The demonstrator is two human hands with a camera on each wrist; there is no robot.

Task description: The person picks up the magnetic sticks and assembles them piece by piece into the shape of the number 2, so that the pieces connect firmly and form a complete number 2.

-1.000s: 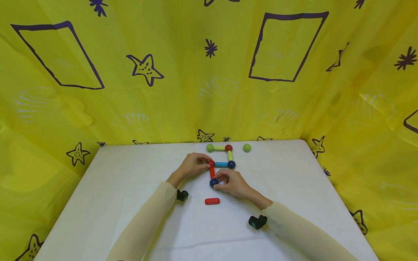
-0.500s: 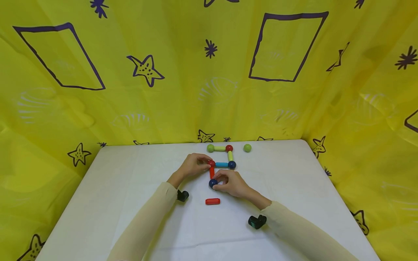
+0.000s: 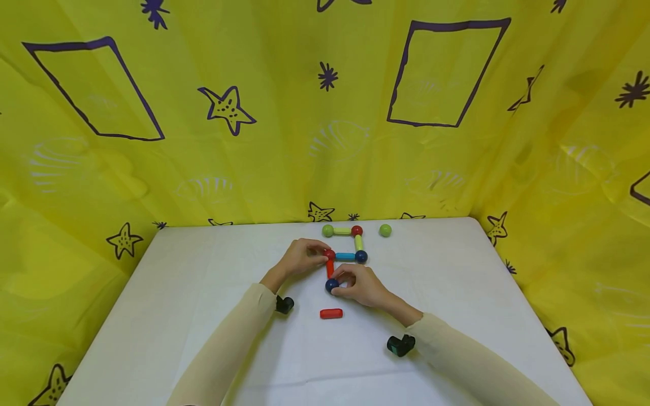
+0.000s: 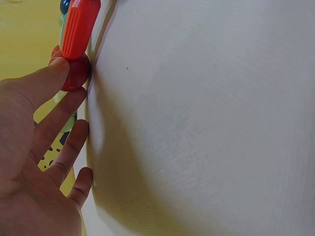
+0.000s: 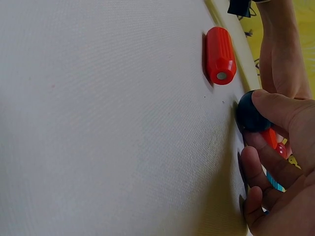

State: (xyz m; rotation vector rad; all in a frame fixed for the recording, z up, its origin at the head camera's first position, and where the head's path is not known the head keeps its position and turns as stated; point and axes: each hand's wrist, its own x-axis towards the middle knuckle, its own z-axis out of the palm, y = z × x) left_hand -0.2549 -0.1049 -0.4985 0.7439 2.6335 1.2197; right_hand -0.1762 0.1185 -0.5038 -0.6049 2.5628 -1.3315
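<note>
My left hand [image 3: 299,256] pinches a red ball [image 4: 78,76] between thumb and fingertips, its other fingers spread near the tabletop. From that ball a red rod [image 3: 330,269] runs toward me to a dark blue ball [image 5: 250,113], which the thumb and fingers of my right hand [image 3: 364,286] grip. A light blue rod [image 3: 346,256] joins the red ball to a second dark blue ball [image 3: 361,256] on the right. Beyond it, a yellow-green rod [image 3: 359,242] leads up to another red ball [image 3: 357,230], and a second yellow-green rod [image 3: 342,231] ends at a green ball [image 3: 328,230].
A loose red rod [image 3: 332,313] with a metal disc in its end lies on the white table [image 3: 203,270], nearer me than the hands. Another green ball [image 3: 385,230] sits apart near the back edge. Yellow patterned sheeting [image 3: 284,169] surrounds the table's back and sides.
</note>
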